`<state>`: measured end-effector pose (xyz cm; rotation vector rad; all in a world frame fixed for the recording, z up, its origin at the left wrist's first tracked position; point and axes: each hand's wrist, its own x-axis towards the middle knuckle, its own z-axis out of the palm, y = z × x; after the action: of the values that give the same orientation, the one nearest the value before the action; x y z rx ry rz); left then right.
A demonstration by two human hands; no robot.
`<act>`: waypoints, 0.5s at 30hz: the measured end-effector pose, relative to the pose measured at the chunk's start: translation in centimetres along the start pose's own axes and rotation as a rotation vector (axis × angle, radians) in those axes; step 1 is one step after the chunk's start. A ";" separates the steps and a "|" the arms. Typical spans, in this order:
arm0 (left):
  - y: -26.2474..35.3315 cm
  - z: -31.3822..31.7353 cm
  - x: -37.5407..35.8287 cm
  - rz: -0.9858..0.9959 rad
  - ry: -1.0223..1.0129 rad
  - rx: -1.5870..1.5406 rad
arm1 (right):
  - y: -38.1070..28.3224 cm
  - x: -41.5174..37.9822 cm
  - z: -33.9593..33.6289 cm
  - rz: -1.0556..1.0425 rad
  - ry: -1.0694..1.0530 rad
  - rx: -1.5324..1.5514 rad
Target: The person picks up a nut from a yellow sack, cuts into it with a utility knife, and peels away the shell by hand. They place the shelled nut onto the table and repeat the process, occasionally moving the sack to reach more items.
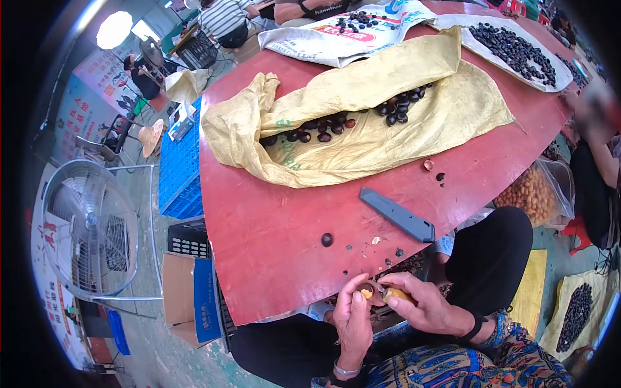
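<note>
My left hand (354, 323) is closed on a dark brown nut shell (370, 286), with a yellow-orange piece (367, 293) showing inside it. Opposite, my right hand (424, 304) grips a small yellow-brown thing (396, 294) with a dark tip turned toward the shell; I cannot tell whether it is a tool handle or a kernel. Both hands meet over my lap, just off the near edge of the red table (284, 239). Close by on the tabletop lie a dark nut (327, 240), shell bits (377, 240) and a long, flat grey-blue piece (398, 215).
A yellow woven sack (323, 169) holding dark nuts (317, 129) lies across the table. Behind it are white sacks (297, 42) with more nuts. At right stands a clear bag of orange-brown nuts (527, 197). Blue crate (181, 171), carton (180, 291) and fan (90, 220) stand left.
</note>
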<state>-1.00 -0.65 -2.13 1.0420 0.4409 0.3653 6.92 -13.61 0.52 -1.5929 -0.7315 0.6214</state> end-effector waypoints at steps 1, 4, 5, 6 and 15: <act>-0.1 -0.1 -0.1 0.001 0.019 0.026 | -0.1 0.0 0.2 0.007 0.001 0.003; -0.6 -0.5 -0.2 0.014 0.020 0.083 | 0.0 0.2 0.8 -0.060 0.016 -0.022; -0.7 -0.5 -0.2 0.010 0.018 0.082 | 0.3 0.2 1.0 -0.085 0.016 -0.038; -0.7 -0.5 -0.2 0.024 0.027 0.150 | 0.5 0.2 1.1 -0.109 0.016 -0.053; -1.7 -1.1 -0.3 0.105 0.068 0.312 | 1.2 0.5 1.0 -0.164 0.011 -0.042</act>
<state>-1.68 -0.79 -4.07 1.3632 0.5157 0.4356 6.62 -12.65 -0.80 -1.5552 -0.8615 0.4802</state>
